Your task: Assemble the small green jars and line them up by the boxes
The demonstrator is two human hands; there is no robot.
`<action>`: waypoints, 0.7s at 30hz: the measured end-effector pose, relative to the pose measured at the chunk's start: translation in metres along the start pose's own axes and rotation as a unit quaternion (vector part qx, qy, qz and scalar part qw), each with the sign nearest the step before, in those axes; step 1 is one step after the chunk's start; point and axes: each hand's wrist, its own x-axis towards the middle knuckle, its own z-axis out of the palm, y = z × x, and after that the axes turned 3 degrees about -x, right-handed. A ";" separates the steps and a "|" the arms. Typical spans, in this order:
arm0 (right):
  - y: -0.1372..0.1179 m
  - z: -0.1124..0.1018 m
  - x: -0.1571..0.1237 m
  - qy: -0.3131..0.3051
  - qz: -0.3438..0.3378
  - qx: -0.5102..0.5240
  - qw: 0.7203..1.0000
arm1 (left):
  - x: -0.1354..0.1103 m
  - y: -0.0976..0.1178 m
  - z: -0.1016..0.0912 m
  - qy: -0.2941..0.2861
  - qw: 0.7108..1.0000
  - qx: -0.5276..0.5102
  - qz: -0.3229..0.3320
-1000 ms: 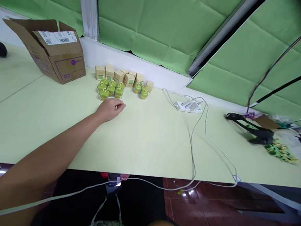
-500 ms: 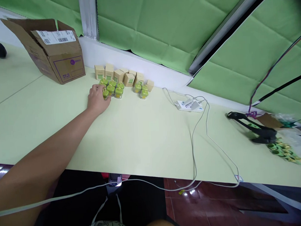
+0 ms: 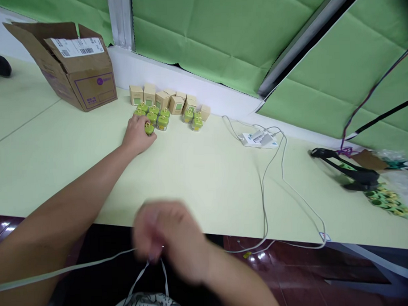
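Observation:
My left hand (image 3: 138, 134) is closed round a small clear jar with a green lid (image 3: 149, 128) at the front left of a cluster of such jars. The other green-lidded jars (image 3: 162, 122) stand close beside my fingers, each with a loop on top. Two more jars (image 3: 196, 123) sit a little to the right. Behind them is a row of small brown cardboard boxes (image 3: 177, 105). My right hand (image 3: 170, 239) is smeared by motion above the table's front edge, away from the jars, and whether its fingers hold anything cannot be seen.
A large opened carton (image 3: 93, 90) stands at the back left of the pale table (image 3: 205, 179). A power strip (image 3: 259, 141) with white cables lies right of centre. Farther right are a black stand-like object (image 3: 352, 170) and green tubular pieces (image 3: 388, 202). A white cord crosses below the hands.
My right hand has come into view from below. My left hand has drawn the front-left jar slightly toward me and to the right, apart from the cluster.

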 end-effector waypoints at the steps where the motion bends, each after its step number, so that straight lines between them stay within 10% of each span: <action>1: -0.003 -0.016 0.011 0.093 -0.069 -0.038 0.993 | -0.002 0.003 0.002 -0.011 1.000 -0.006 0.018; 3: -0.003 -0.059 0.040 0.248 -0.205 -0.217 0.922 | -0.008 0.011 0.005 -0.036 0.998 -0.027 0.053; 7: 0.029 -0.138 0.099 0.267 -0.229 -0.467 0.811 | -0.024 0.032 0.012 -0.125 0.983 -0.073 0.115; 13: 0.088 -0.156 0.123 0.300 -0.206 -0.437 0.823 | -0.034 0.045 0.020 -0.161 0.973 -0.077 0.147; 21: 0.074 -0.152 0.119 0.379 -0.236 -0.285 0.848 | -0.029 0.045 0.021 -0.147 0.978 -0.068 0.133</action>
